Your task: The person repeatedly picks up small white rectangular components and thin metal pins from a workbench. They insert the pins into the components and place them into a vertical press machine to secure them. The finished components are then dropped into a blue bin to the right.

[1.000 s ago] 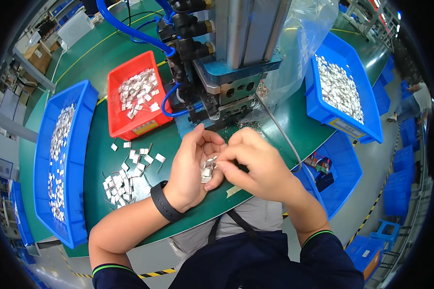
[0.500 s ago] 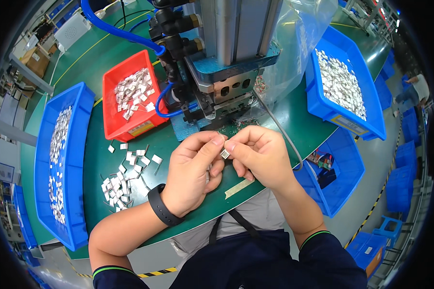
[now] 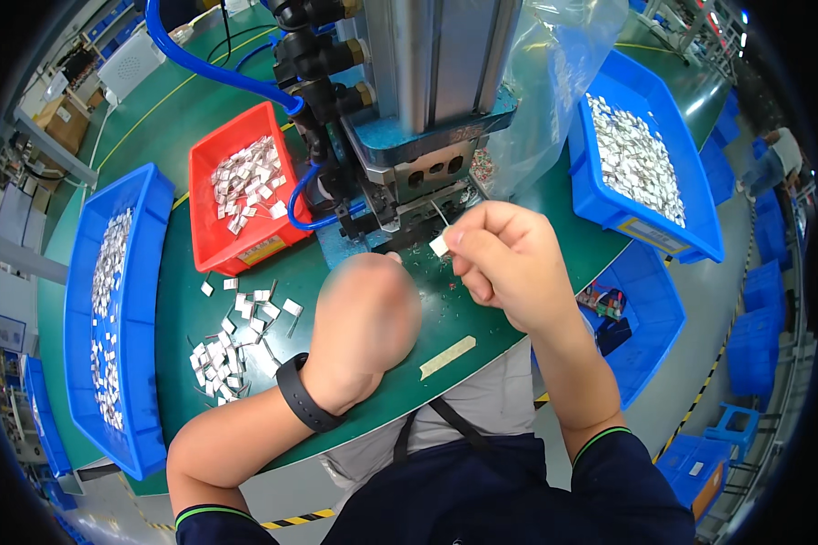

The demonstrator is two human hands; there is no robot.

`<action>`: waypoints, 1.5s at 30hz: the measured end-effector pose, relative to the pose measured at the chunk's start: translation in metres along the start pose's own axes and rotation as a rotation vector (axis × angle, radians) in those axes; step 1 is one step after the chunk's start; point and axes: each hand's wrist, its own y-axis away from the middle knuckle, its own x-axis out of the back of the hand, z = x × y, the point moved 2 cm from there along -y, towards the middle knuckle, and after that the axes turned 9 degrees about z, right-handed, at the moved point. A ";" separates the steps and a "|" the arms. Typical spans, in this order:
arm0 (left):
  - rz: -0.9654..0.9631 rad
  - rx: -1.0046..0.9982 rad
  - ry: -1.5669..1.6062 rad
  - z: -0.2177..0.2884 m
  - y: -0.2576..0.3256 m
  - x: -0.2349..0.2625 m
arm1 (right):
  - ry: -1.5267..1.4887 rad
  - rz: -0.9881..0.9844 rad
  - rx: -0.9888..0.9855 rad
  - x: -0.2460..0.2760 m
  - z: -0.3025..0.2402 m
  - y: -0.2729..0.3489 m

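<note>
My right hand (image 3: 513, 263) pinches a small white connector (image 3: 440, 245) between thumb and fingertips, just in front of the press. A thin wire lead sticks up from the connector toward the press tooling (image 3: 427, 173). To its left, my left hand (image 3: 365, 313) is over the green table, nearest the press base; its fingers are smeared, so whether it holds anything cannot be made out. A dark band is round the left wrist. Beside that hand lies a loose pile of white connectors with leads (image 3: 220, 363).
A red bin (image 3: 243, 257) of white parts stands left of the press. Long blue bins of similar parts stand at far left (image 3: 141, 400) and right (image 3: 600, 195). Below the right one sits another blue bin (image 3: 650, 327). A blue air hose (image 3: 218, 68) loops beside the press; tape (image 3: 447, 358) marks the table edge.
My hands have parted. The right hand has moved slightly up and right with the white connector, its lead now toward the press; the left has turned and blurred.
</note>
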 end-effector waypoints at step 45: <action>-0.058 0.061 0.002 0.001 -0.004 0.001 | -0.169 -0.259 -0.187 -0.005 0.010 -0.010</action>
